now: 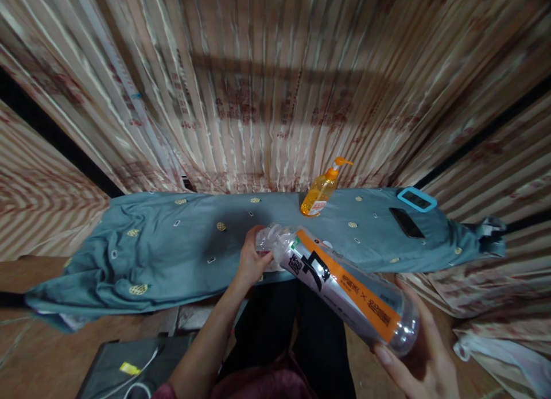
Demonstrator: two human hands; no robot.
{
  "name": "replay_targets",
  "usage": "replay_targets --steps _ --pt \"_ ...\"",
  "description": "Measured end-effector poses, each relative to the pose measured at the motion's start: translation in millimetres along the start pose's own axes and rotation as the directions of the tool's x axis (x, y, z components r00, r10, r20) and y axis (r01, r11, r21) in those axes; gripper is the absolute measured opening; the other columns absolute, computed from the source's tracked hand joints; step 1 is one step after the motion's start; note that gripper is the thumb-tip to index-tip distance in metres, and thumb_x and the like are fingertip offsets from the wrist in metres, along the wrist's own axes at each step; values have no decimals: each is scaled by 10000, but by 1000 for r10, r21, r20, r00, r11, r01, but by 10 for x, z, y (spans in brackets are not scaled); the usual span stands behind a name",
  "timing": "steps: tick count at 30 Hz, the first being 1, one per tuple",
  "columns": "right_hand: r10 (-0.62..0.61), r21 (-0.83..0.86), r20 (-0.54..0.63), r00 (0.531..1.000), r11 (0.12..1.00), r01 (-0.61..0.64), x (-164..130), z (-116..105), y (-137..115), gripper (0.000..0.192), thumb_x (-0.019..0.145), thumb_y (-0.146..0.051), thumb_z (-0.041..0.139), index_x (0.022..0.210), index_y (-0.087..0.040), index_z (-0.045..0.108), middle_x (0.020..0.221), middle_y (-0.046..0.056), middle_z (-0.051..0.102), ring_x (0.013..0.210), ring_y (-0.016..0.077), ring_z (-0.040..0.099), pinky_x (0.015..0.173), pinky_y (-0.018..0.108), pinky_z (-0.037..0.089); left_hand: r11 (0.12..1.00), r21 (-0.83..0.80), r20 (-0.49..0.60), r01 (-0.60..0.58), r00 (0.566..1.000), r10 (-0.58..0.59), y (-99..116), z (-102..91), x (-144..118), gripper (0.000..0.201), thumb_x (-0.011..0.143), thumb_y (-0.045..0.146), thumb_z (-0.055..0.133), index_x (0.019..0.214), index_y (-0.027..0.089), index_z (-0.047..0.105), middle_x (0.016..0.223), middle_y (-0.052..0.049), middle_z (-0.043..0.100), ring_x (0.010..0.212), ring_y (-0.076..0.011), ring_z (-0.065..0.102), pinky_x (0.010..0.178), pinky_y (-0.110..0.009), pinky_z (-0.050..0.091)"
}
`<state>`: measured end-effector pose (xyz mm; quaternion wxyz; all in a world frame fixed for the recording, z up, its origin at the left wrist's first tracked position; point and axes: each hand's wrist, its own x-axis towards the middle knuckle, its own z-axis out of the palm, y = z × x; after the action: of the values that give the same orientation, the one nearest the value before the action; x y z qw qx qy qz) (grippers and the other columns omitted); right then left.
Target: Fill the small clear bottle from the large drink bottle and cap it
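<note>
A large clear plastic bottle (pixel 344 287) with an orange, black and white label lies tilted in front of me, neck pointing away. My right hand (pixel 419 353) cups its base from below. My left hand (pixel 253 260) grips the neck end, fingers closed around the cap area, which is wrapped in crinkled clear plastic. The bottle hangs just above the near edge of a table covered with a teal cloth (pixel 172 244).
An orange pump bottle (pixel 321 191) stands upright at the back of the table. A black phone (pixel 407 223) and a blue-cased device (pixel 416 199) lie at the right end. Striped curtains hang behind. A dark box with cables (pixel 129 364) sits on the floor lower left.
</note>
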<state>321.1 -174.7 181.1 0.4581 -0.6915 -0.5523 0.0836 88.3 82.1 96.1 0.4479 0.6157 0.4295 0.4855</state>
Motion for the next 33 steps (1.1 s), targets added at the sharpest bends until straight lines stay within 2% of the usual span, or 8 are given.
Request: replay_targets --steps 3,8,12,19,23,29,33 --pt "-14 2 -7 1000 1000 14 38 1 -18 880 936 -407 806 1709 -368 390 1595 64 641 1314 292 738 974 309 669 1000 -18 7 -2 1000 2 -8 0 1 721 684 361 911 1310 194 596 1284 -122 730 1136 -315 761 854 -396 684" --pt "-7 -7 -23 1000 1000 6 67 12 -69 859 937 -433 803 1699 -346 416 1616 81 622 1319 304 735 993 323 664 1000 -8 26 -21 999 21 -27 -6 5 717 716 378 904 1332 203 581 1282 -111 735 1096 -295 770 819 -377 683" --pt "-45 -24 8 999 999 45 73 0 -60 871 957 -394 789 1719 -375 367 1548 63 680 1287 265 755 969 273 657 999 34 18 -35 999 34 -31 -22 8 701 720 372 914 1320 204 593 1260 -105 746 1107 -298 770 881 -401 675" --pt "-52 -39 -4 999 998 51 78 -10 -79 879 958 -400 786 1723 -407 353 1588 38 651 1336 253 726 997 255 634 996 61 5 -66 998 66 -58 -29 19 694 722 366 919 1315 200 599 1265 -111 750 1148 -309 765 981 -446 649" --pt "-68 -38 5 998 997 68 82 5 -109 875 956 -395 786 1719 -403 359 1560 41 672 1292 256 751 977 262 649 997 51 18 -50 999 49 -42 -31 17 691 730 366 908 1325 204 595 1276 -114 743 1146 -303 762 917 -413 663" --pt "64 25 -57 996 998 -63 59 73 -185 821 957 -471 775 1690 -347 427 1552 78 670 1257 281 767 967 302 668 1000 6 28 -15 999 15 0 -23 5 701 735 408 898 1324 199 580 1270 -115 740 1103 -298 771 835 -389 682" --pt "9 10 -9 1000 1000 -9 47 35 -98 864 943 -419 798 1705 -347 396 1577 84 653 1317 295 736 994 321 661 1000 4 28 -19 999 19 -9 -20 5 705 727 410 902 1318 199 581 1268 -118 736 1087 -298 773 816 -381 683"
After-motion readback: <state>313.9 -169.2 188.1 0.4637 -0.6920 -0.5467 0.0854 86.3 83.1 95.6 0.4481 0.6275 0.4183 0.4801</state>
